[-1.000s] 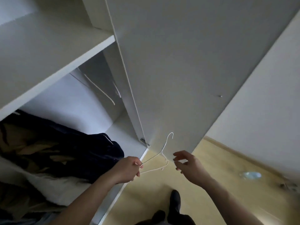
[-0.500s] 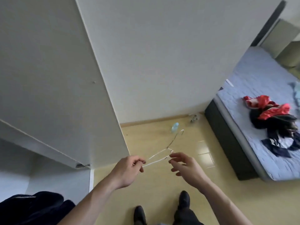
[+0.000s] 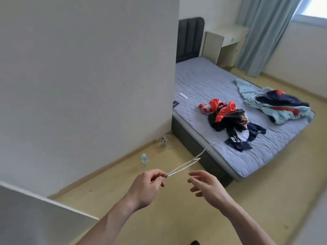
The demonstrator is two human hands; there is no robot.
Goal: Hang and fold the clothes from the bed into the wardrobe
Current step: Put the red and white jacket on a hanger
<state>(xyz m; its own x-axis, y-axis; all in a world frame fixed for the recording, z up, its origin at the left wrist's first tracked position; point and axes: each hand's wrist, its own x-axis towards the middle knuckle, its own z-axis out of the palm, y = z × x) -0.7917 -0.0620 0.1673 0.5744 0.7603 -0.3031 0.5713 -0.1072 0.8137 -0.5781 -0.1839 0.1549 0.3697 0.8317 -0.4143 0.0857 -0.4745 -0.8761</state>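
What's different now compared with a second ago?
The view swung from the wardrobe shelves to the bed, bringing the clothes into sight. The left hand still pinches the white wire hanger; the right hand stays open beside it, not touching.

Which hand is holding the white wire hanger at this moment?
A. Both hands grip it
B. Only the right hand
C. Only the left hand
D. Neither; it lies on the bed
C: the left hand pinches one end of the white wire hanger between its fingertips, while the right hand is open beside it with spread fingers, not touching the wire.
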